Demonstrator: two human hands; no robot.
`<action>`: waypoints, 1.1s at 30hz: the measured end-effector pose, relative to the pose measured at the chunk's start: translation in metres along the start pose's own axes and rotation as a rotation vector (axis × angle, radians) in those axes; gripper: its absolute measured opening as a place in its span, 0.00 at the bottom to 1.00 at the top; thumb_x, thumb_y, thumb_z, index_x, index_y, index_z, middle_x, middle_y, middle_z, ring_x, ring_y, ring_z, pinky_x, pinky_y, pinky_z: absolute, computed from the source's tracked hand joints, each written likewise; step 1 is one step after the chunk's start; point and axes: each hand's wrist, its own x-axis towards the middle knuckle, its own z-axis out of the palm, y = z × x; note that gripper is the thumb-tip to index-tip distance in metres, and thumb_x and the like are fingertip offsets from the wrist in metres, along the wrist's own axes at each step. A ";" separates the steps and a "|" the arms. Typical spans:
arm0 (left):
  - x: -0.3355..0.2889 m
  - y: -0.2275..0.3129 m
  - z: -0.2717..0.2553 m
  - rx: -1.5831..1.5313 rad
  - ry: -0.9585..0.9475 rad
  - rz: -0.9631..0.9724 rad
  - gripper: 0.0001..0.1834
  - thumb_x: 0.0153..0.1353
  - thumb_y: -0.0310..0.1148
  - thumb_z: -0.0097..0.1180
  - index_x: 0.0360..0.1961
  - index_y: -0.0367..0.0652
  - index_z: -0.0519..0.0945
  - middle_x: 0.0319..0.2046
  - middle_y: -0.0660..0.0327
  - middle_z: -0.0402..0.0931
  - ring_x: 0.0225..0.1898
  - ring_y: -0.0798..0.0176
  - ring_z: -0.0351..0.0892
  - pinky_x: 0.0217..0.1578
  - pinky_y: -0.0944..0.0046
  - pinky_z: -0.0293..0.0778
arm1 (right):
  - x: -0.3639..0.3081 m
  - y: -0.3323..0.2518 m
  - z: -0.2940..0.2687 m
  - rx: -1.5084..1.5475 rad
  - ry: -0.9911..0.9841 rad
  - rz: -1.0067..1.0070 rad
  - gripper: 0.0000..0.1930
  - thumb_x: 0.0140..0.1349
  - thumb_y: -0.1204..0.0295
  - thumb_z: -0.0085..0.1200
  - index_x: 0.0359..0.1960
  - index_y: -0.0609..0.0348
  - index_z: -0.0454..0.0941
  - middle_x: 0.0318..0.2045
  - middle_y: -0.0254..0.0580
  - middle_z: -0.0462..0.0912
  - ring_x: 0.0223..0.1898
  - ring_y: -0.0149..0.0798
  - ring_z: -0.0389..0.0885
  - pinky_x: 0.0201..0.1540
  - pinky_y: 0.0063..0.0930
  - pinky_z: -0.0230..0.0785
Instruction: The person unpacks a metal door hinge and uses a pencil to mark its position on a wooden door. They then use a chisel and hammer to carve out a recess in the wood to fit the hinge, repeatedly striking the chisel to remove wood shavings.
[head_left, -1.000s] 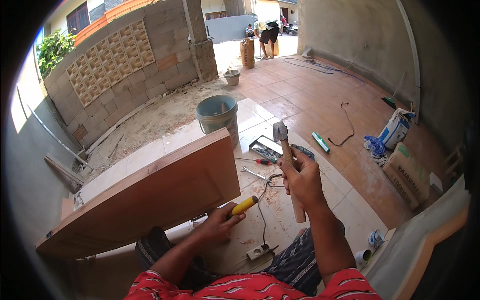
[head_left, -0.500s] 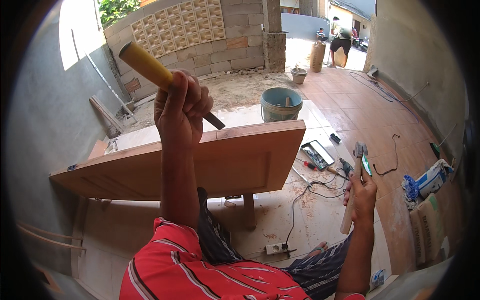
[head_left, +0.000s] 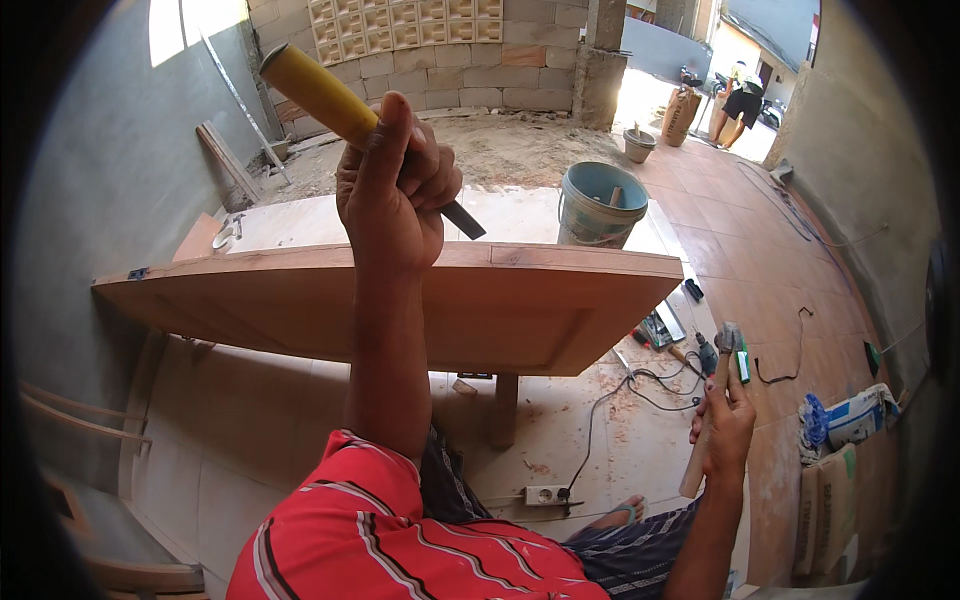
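Note:
A chisel (head_left: 318,92) with a thick yellow handle and a flat dark blade is gripped in my left hand (head_left: 392,200). Its handle points up and left, and the blade slants down toward the top edge of a wooden panelled door (head_left: 490,312). Whether the tip touches the wood I cannot tell. The door stands on its long edge across the space before me, a dark hinge (head_left: 138,273) on its left part. Lower right, my right hand (head_left: 726,432) is wrapped round the wooden handle of a hammer (head_left: 728,338), head upward.
Behind the door stands a bucket (head_left: 603,205). Right of the door lie a drill (head_left: 707,352), an open tool case (head_left: 663,327) and cables among wood shavings. A power socket block (head_left: 546,495) sits near my foot. Sacks (head_left: 828,515) line the right; a person (head_left: 741,105) bends over far off.
The view has shifted, so the door and bucket appear further right. My left hand with the chisel shows slightly higher and further right. Both tools stay held. The distant person has bent forward.

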 end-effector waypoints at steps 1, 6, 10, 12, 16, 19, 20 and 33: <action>0.000 0.000 0.002 0.017 0.025 -0.015 0.21 0.81 0.48 0.48 0.29 0.49 0.70 0.16 0.73 0.52 0.15 0.77 0.43 0.18 0.69 0.45 | -0.001 -0.001 0.004 -0.005 0.002 -0.002 0.24 0.72 0.71 0.59 0.67 0.67 0.74 0.22 0.31 0.74 0.15 0.25 0.71 0.14 0.23 0.63; -0.002 -0.008 0.004 0.045 0.016 -0.086 0.25 0.79 0.50 0.52 0.23 0.53 0.65 0.15 0.73 0.54 0.15 0.77 0.46 0.17 0.70 0.46 | -0.002 -0.005 0.015 -0.025 -0.022 -0.013 0.24 0.72 0.70 0.59 0.66 0.67 0.75 0.23 0.31 0.74 0.15 0.25 0.71 0.15 0.22 0.63; -0.004 -0.017 0.006 -0.004 -0.041 -0.127 0.25 0.77 0.45 0.57 0.21 0.54 0.67 0.15 0.75 0.58 0.15 0.79 0.49 0.16 0.71 0.46 | 0.001 -0.006 0.018 -0.043 -0.031 -0.002 0.23 0.72 0.70 0.59 0.66 0.67 0.75 0.23 0.32 0.75 0.16 0.24 0.71 0.15 0.21 0.63; -0.006 -0.017 0.010 0.031 -0.063 -0.151 0.24 0.77 0.45 0.58 0.21 0.53 0.69 0.16 0.75 0.59 0.15 0.79 0.51 0.16 0.71 0.46 | 0.002 -0.005 0.018 -0.046 -0.033 0.002 0.23 0.72 0.71 0.59 0.66 0.66 0.75 0.23 0.32 0.75 0.16 0.24 0.71 0.15 0.21 0.63; -0.007 -0.022 0.020 0.146 0.029 -0.132 0.27 0.79 0.48 0.54 0.20 0.53 0.63 0.16 0.73 0.53 0.16 0.78 0.46 0.16 0.71 0.45 | 0.003 -0.003 0.017 -0.057 -0.039 0.004 0.24 0.72 0.71 0.59 0.67 0.66 0.75 0.23 0.33 0.75 0.16 0.24 0.72 0.15 0.21 0.63; -0.004 -0.021 0.010 0.106 -0.025 -0.099 0.26 0.77 0.46 0.57 0.20 0.53 0.65 0.15 0.74 0.55 0.15 0.78 0.49 0.16 0.71 0.46 | 0.006 -0.001 0.020 -0.066 -0.064 -0.020 0.24 0.72 0.69 0.60 0.66 0.66 0.75 0.23 0.32 0.76 0.15 0.25 0.72 0.14 0.21 0.63; -0.005 -0.023 0.008 0.051 -0.021 -0.092 0.25 0.76 0.44 0.59 0.20 0.53 0.68 0.15 0.75 0.56 0.14 0.79 0.51 0.15 0.71 0.46 | 0.008 0.002 0.019 -0.072 -0.072 -0.027 0.23 0.72 0.68 0.60 0.65 0.66 0.75 0.22 0.32 0.76 0.15 0.25 0.72 0.14 0.21 0.63; -0.005 -0.029 0.006 0.063 0.040 -0.133 0.26 0.78 0.45 0.54 0.21 0.53 0.62 0.16 0.73 0.53 0.16 0.77 0.45 0.16 0.70 0.44 | 0.007 0.000 0.012 -0.047 -0.070 -0.029 0.27 0.71 0.69 0.62 0.69 0.67 0.73 0.22 0.32 0.76 0.16 0.24 0.72 0.15 0.21 0.64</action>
